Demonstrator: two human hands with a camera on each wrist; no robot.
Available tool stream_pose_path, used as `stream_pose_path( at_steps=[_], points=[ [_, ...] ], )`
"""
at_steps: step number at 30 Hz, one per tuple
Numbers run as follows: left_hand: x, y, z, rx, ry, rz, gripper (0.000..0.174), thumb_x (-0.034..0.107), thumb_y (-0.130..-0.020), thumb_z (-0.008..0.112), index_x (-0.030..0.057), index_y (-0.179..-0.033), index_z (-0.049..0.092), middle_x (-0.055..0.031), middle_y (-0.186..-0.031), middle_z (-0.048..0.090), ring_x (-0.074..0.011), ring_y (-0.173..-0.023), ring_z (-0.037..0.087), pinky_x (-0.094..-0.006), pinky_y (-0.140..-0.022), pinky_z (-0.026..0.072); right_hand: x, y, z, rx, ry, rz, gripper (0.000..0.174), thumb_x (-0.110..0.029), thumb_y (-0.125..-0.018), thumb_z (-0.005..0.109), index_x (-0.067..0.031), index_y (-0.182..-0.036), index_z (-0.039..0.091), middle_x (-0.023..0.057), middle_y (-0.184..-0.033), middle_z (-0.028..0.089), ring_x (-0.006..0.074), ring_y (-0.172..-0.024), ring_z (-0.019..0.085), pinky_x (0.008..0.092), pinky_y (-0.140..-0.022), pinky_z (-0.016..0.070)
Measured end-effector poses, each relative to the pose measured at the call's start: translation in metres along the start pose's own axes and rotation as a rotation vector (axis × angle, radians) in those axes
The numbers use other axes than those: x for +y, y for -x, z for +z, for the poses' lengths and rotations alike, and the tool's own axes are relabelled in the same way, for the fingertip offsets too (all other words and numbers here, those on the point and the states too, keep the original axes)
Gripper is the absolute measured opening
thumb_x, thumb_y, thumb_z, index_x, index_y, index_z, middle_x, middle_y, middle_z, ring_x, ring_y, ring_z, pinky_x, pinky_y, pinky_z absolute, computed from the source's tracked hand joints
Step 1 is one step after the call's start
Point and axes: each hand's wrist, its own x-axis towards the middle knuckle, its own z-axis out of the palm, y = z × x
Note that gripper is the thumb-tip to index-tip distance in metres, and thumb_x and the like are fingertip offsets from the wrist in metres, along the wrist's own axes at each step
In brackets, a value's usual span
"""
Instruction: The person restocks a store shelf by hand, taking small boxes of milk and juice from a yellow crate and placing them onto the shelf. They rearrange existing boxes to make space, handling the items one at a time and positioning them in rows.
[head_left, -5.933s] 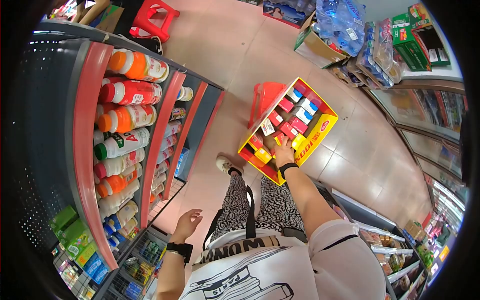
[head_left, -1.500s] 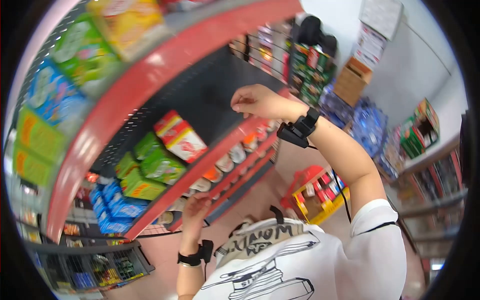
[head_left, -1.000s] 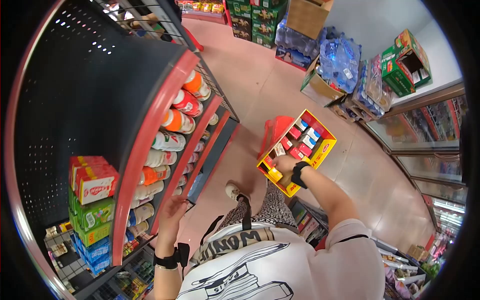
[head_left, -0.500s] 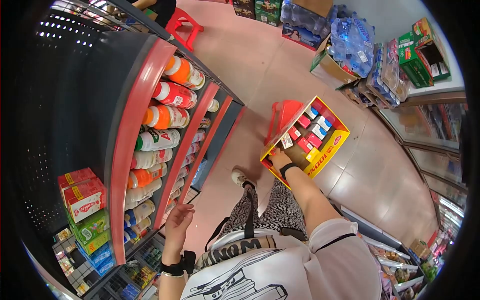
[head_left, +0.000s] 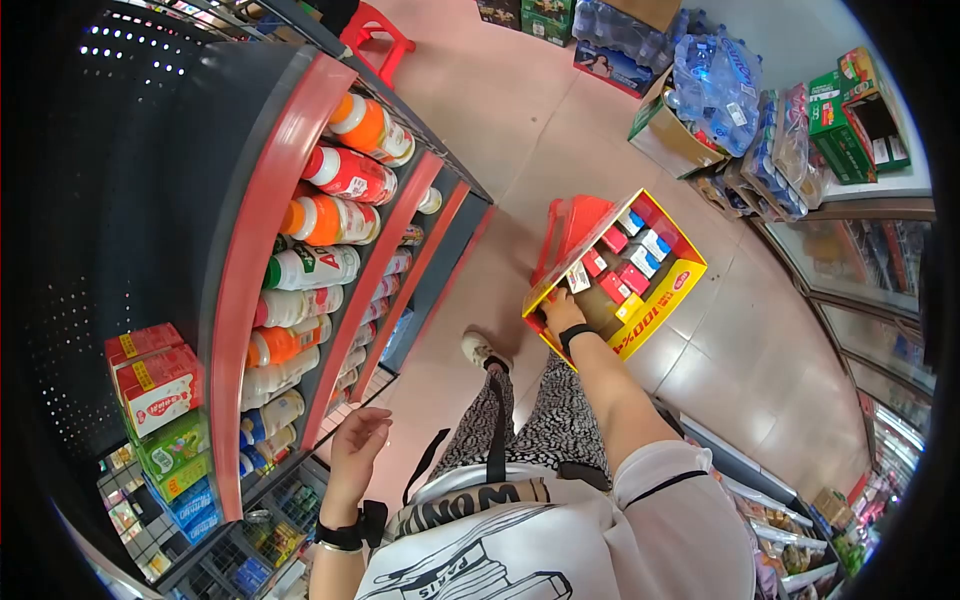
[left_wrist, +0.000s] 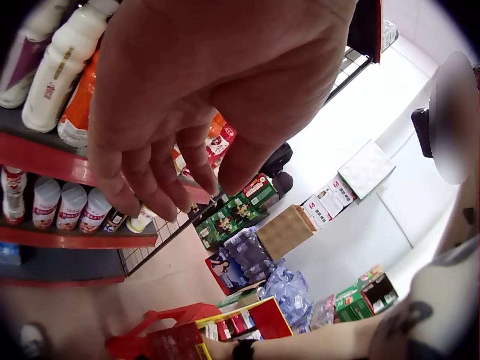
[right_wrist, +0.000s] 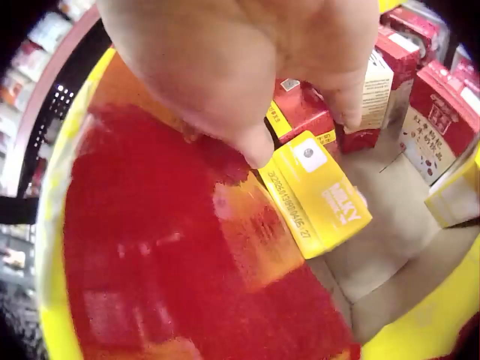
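Observation:
My right hand (head_left: 563,314) reaches into a yellow display box (head_left: 655,318) and grips a red drink carton (right_wrist: 302,112) by its sides, thumb on the left and fingers on the right. A yellow milk carton (right_wrist: 319,196) leans against the red one, close by the thumb. Several other red cartons (right_wrist: 441,120), and white-and-blue ones (head_left: 645,262), stand in the box. My left hand (head_left: 358,445) hangs with loosely bent fingers beside the shelf, holding nothing; the left wrist view shows its fingers (left_wrist: 161,172) over the shelf bottles behind.
A red stool (head_left: 580,225) is at the box's far side. On the left shelf, red cartons (head_left: 160,385) stand beside green packs (head_left: 175,450) and blue packs (head_left: 190,508). Bottles (head_left: 315,268) fill the tier below. Wrapped water bottles (head_left: 715,85) are stacked at the far right.
Over the earlier frames my right hand goes from the box to above the shelf and back to the box's near left corner. Red cartons now stand on the shelf. My left hand stays beside it.

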Motion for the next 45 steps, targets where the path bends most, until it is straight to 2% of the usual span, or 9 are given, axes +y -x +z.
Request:
stream_pose_path(
  at_steps=[19, 22, 27, 30, 35, 37, 38, 41, 45],
  points=[
    [-0.014, -0.001, -0.001, -0.005, 0.027, 0.026, 0.020, 0.007, -0.087, 0.057, 0.0027, -0.106, 0.055, -0.0041, -0.104, 0.058, -0.0135, -0.098, 0.055, -0.0259, -0.086, 0.0417, 0.056, 0.050, -0.027, 0.227, 0.102, -0.297, 0.015, -0.019, -0.080, 0.056, -0.0112, -0.086, 0.067, 0.0198, -0.096, 0.052, 0.0352, -0.093, 0.054, 0.0414, -0.077, 0.0479],
    [-0.011, -0.005, 0.001, -0.011, 0.033, 0.048, 0.020, 0.007, -0.087, 0.057, 0.0027, -0.107, 0.055, -0.0041, -0.104, 0.058, -0.0134, -0.098, 0.055, -0.0260, -0.087, 0.0417, 0.055, 0.074, -0.052, 0.454, -0.318, -0.371, 0.017, -0.010, -0.079, 0.060, -0.0124, -0.093, 0.068, 0.0164, -0.087, 0.057, 0.0328, -0.087, 0.057, 0.0407, -0.078, 0.0468],
    [-0.006, -0.018, 0.003, -0.054, 0.034, 0.149, 0.024, 0.010, -0.086, 0.060, 0.0029, -0.109, 0.055, -0.0042, -0.105, 0.059, -0.0137, -0.100, 0.055, -0.0272, -0.088, 0.0417, 0.045, 0.136, -0.147, 0.240, -0.572, -0.385, 0.018, -0.007, -0.082, 0.058, -0.0075, -0.097, 0.068, 0.0124, -0.090, 0.064, 0.0248, -0.088, 0.061, 0.0319, -0.079, 0.0472],
    [0.007, -0.025, 0.014, -0.113, 0.065, 0.216, 0.032, 0.013, -0.084, 0.063, 0.0028, -0.114, 0.054, -0.0045, -0.109, 0.058, -0.0146, -0.102, 0.054, -0.0286, -0.090, 0.0423, 0.015, 0.179, -0.211, 0.052, -0.852, -0.356, 0.017, -0.003, -0.085, 0.056, -0.0019, -0.097, 0.067, 0.0066, -0.089, 0.066, 0.0138, -0.086, 0.060, 0.0277, -0.079, 0.0469],
    [0.046, -0.018, 0.036, -0.379, 0.101, 0.357, 0.056, 0.019, -0.085, 0.065, 0.0046, -0.133, 0.039, -0.0071, -0.117, 0.055, -0.0144, -0.105, 0.053, -0.0287, -0.087, 0.0459, -0.054, 0.219, -0.281, -0.262, -0.968, -0.553, 0.025, -0.002, -0.089, 0.051, -0.0033, -0.111, 0.063, 0.0061, -0.111, 0.058, 0.0103, -0.092, 0.058, 0.0233, -0.074, 0.0494],
    [0.064, -0.009, 0.035, -0.564, 0.244, 0.298, 0.063, 0.021, -0.086, 0.064, 0.0052, -0.138, 0.032, -0.0099, -0.122, 0.052, -0.0166, -0.108, 0.053, -0.0325, -0.088, 0.0473, -0.088, 0.225, -0.297, -0.226, -0.899, -0.840, 0.027, -0.004, -0.090, 0.050, -0.0048, -0.115, 0.062, 0.0062, -0.117, 0.055, 0.0097, -0.099, 0.055, 0.0227, -0.077, 0.0486],
    [0.074, -0.003, 0.032, -0.636, 0.312, 0.275, 0.060, 0.021, -0.087, 0.063, 0.0049, -0.136, 0.034, -0.0096, -0.122, 0.052, -0.0158, -0.108, 0.054, -0.0321, -0.084, 0.0500, -0.107, 0.235, -0.309, -0.323, -0.922, -0.732, 0.028, -0.005, -0.091, 0.050, -0.0053, -0.117, 0.061, 0.0068, -0.123, 0.052, 0.0106, -0.104, 0.052, 0.0221, -0.078, 0.0477],
    [0.082, 0.015, 0.011, -0.549, 0.319, 0.392, 0.055, 0.020, -0.088, 0.061, 0.0023, -0.134, 0.036, -0.0079, -0.121, 0.053, -0.0159, -0.109, 0.053, -0.0333, -0.087, 0.0491, -0.147, 0.239, -0.321, -0.152, -0.777, -0.902, 0.035, -0.005, -0.091, 0.050, -0.0062, -0.126, 0.053, 0.0076, -0.126, 0.049, 0.0129, -0.107, 0.052, 0.0231, -0.080, 0.0481],
    [0.078, 0.031, -0.015, -0.369, 0.338, 0.585, 0.052, 0.014, -0.089, 0.060, 0.0035, -0.134, 0.036, -0.0060, -0.122, 0.052, -0.0122, -0.109, 0.052, -0.0291, -0.090, 0.0452, -0.202, 0.255, -0.334, -0.205, -0.931, -0.896, 0.063, -0.006, -0.087, 0.059, -0.0064, -0.141, 0.028, 0.0120, -0.127, 0.048, 0.0159, -0.114, 0.049, 0.0282, -0.081, 0.0509]
  ],
)
